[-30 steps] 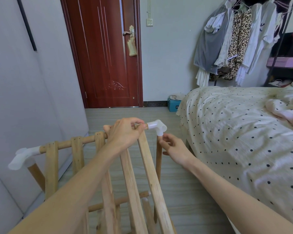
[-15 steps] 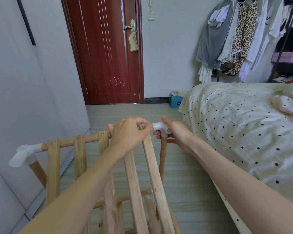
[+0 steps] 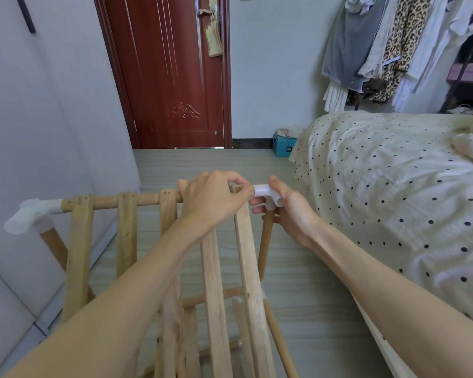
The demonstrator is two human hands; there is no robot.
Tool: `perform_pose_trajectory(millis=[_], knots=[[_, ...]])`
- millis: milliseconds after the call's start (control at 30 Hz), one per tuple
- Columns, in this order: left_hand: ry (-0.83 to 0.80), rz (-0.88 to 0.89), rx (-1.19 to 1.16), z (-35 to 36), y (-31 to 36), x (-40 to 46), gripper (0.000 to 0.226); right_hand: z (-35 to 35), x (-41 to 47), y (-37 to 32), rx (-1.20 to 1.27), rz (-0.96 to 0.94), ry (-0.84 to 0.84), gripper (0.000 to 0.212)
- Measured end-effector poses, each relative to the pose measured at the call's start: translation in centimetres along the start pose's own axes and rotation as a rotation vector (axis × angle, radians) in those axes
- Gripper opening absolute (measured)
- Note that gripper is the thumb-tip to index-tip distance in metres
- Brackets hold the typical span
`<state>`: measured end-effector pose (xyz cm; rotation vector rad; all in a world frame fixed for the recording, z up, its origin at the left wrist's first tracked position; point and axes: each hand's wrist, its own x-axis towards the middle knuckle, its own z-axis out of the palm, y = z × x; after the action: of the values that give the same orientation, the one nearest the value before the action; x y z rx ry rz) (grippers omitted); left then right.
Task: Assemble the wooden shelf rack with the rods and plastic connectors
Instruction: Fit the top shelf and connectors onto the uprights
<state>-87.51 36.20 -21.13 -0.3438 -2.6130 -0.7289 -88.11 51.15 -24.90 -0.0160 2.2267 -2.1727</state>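
Both hands work at the top right corner of the half-built rack, at the centre of the frame. Left hand [image 3: 212, 199] is wrapped around the round wooden top rod [image 3: 137, 199], gripping it just where the rightmost flat wooden slat [image 3: 247, 257] hangs from it. Right hand [image 3: 290, 211] is curled round the white plastic corner connector [image 3: 265, 196], thumb on top and fingers underneath, so the two hands nearly touch.

The rod's long axis runs left to right across the frame, and its right end goes into the connector's sideways socket directly between the hands. A second white plastic connector [image 3: 30, 215] caps the rod's far left end at the left edge of the frame, with a wooden leg beneath it. Under the right hand, an upright round wooden leg rod [image 3: 265, 241] rises from the pale wooden floor [image 3: 298, 268] into the connector's downward socket.

Judging from this, the coming move is a squeeze along the rod's axis, and the right hand, already on the connector, is the one to push leftward while the left braces. How deep the rod sits cannot be told.
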Motion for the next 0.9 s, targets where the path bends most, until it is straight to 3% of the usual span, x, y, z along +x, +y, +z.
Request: perform_pose_trajectory(millis=[167,333,433,633,700,767,900], knots=[[-0.069,0.097,0.099,-0.3,-0.4,-0.3,0.024,0.0,-0.2,-0.4,-0.051,0.010,0.050,0.047],[-0.148,0.109,-0.062,-1.1,-0.6,-0.9,0.029,-0.5,-1.2,-1.5,-0.259,0.041,0.176,0.047],[-0.059,0.135,-0.251,-2.7,-1.8,-2.1,0.032,-0.6,-1.5,-3.1,-0.541,-0.002,0.211,0.048],[0.237,0.215,-0.092,-10.9,-7.2,-3.3,0.036,4.5,-2.0,-7.4,-1.083,-0.173,0.175,0.045],[0.319,0.130,-0.081,-13.5,-9.9,-3.4,0.039,7.6,-2.4,-8.2,-1.180,-0.252,0.119,0.043],[0.328,-0.083,-0.184,-15.3,-12.8,-3.9,0.038,11.0,-2.8,-8.6,-1.241,-0.329,0.029,0.041],[0.165,-0.554,-0.499,-16.2,-18.5,-5.2,0.030,17.7,-3.2,-8.3,-1.267,-0.416,-0.138,0.037]])
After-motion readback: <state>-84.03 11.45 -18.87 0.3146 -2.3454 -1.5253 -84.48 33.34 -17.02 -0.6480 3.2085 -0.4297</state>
